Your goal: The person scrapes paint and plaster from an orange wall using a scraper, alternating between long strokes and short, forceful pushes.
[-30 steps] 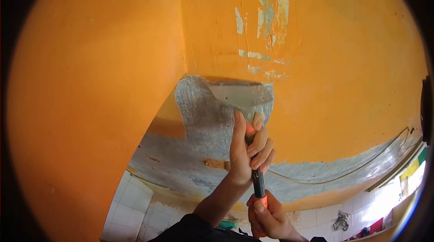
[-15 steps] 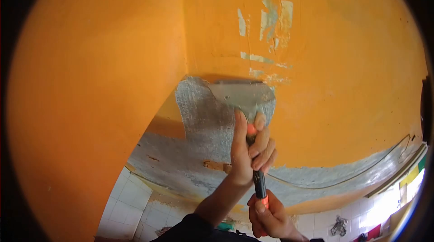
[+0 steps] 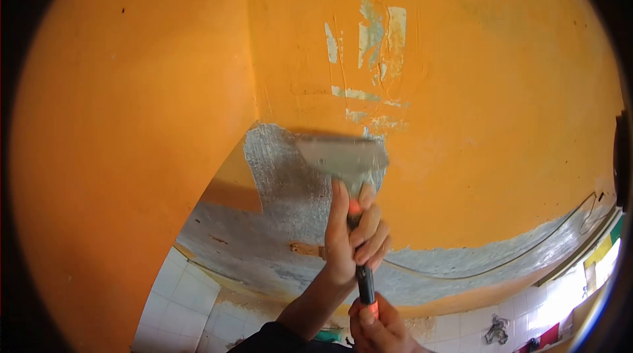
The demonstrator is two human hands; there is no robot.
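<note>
A wide metal scraper with a black and red handle lies against the wall, its blade at the upper part of a bare grey patch. Wrapped round the upper handle just under the blade is my left hand, thumb along the blade's neck. Lower down, my right hand grips the red end of the handle. Orange paint surrounds the patch above and to the right. Several pale scraped spots show above the blade.
An orange wall face juts out at the left. Below runs a grey band with a cable across it. White tiles line the bottom, with a metal fixture and a bright window at the lower right.
The wall appears shifted slightly left and down in view. The scraper and both hands also sit lower and further left; both hands still hold the handle.
</note>
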